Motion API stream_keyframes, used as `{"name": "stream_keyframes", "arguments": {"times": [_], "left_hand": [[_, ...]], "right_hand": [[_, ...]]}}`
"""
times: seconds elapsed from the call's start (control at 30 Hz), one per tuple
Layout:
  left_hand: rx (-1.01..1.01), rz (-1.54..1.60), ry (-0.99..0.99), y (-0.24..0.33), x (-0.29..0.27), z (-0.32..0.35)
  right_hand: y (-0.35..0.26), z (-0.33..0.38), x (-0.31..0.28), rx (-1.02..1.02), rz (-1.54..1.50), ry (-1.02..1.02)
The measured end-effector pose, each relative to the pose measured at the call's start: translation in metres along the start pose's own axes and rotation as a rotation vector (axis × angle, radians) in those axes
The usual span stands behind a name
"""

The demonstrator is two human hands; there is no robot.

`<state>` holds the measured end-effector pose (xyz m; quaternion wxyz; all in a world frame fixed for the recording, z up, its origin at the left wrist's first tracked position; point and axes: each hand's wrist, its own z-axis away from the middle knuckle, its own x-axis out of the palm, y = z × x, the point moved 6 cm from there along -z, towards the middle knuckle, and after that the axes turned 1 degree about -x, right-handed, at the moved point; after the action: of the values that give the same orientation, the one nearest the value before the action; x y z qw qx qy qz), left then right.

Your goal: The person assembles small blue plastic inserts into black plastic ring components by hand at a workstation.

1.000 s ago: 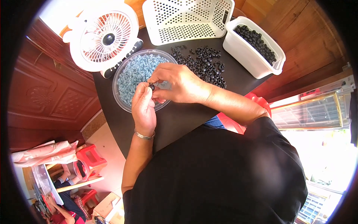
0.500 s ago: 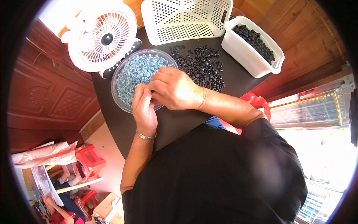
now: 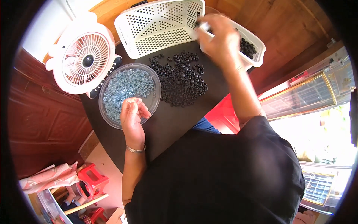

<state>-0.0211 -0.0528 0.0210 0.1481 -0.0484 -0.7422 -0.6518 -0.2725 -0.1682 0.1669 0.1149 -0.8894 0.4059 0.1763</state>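
Observation:
My left hand (image 3: 133,117) is raised at the near edge of a clear round bowl (image 3: 151,99), fingers curled in and thumb pressed against them. Whatever it pinches is too small to make out. The bowl holds many small translucent blue, ring-like pieces (image 3: 126,87). My right hand (image 3: 222,41), smeared by motion, is over the near-left end of a white tub (image 3: 261,58), close to the basket's right corner. Its fingers are too blurred to read. In the tub lie round black beads (image 3: 247,48). Loose black beads (image 3: 182,82) with holes spread across the dark table (image 3: 164,128).
A white perforated basket (image 3: 160,42) stands at the back. To its left is a pink-and-white fan (image 3: 87,61). A red stool (image 3: 225,114) shows beyond the table's right edge. Another red stool (image 3: 93,178) and part of another person (image 3: 74,199) are at lower left.
My hands, together over the bowl before, are now apart. The right has swung up and right to the white tub, and the left stays by the bowl. The whole view has shifted somewhat.

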Motion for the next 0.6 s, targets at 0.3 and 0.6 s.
{"name": "stream_keyframes", "arguments": {"times": [0.3, 0.6], "left_hand": [[-0.039, 0.0, 0.006, -0.002, -0.002, -0.002], [-0.077, 0.003, -0.001, -0.006, 0.001, -0.001]], "right_hand": [[0.038, 0.033, -0.01, 0.215, -0.164, -0.237], [0.061, 0.118, 0.025, 0.4, -0.209, -0.746]]}}
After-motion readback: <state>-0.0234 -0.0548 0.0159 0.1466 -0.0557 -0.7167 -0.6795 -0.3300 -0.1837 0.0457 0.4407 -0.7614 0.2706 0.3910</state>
